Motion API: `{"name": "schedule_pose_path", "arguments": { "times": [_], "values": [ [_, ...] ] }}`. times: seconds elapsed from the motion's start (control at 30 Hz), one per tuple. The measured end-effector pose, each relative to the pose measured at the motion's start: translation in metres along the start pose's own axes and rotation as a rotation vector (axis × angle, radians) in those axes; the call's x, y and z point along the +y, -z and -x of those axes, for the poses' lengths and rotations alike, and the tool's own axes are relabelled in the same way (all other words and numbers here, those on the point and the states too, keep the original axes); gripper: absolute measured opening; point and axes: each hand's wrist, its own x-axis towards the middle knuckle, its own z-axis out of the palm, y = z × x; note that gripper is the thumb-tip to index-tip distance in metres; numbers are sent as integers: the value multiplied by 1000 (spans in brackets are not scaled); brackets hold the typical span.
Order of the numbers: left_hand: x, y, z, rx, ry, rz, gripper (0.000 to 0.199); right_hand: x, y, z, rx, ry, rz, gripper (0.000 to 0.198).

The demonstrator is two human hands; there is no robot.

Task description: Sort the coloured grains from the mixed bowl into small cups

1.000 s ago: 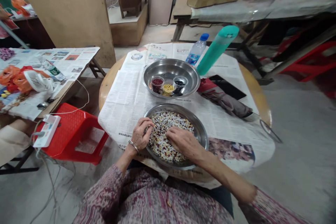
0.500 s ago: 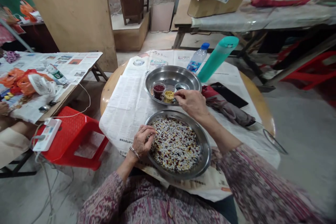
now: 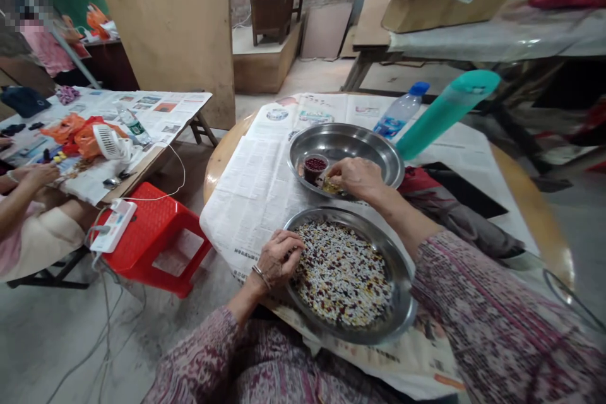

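Centrally, the mixed beans and grains lie spread across the near bowl, white, dark red and yellow together; the left hand is at this bowl's left edge, its fingers curled over the rim; whether thumb and fingertips meet on anything, I cannot tell. The right hand reaches over the far bowl, fingers bent down at the yellow cup, which it partly covers; whether the fingertips are together or pinch a bean, I cannot tell. Just left of that cup stands the red cup, full of dark red beans; both cups sit inside the far bowl. Newspaper covers the round table under the bowls; behind the far bowl stand a blue-capped bottle and a tilted green cylinder; to the right lies a grey bundle. Farther left, a power strip rests on a red stool; beyond it, a white fan stands on another table, near a co-worker's hand.
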Motion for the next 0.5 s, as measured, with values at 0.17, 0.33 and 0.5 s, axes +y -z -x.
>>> {"name": "schedule_pose_path", "arguments": {
  "times": [0.17, 0.33, 0.5],
  "values": [
    [-1, -1, 1, 8, -11, 1, 14, 3, -9, 1, 67, 14, -24, 26],
    [-4, -2, 0, 3, -15, 8, 15, 3, -4, 10, 165, -11, -113, 24],
    [-5, -2, -1, -3, -12, 15, 16, 7, -7, 69, 242, 135, -306, 23]
  ]
}}
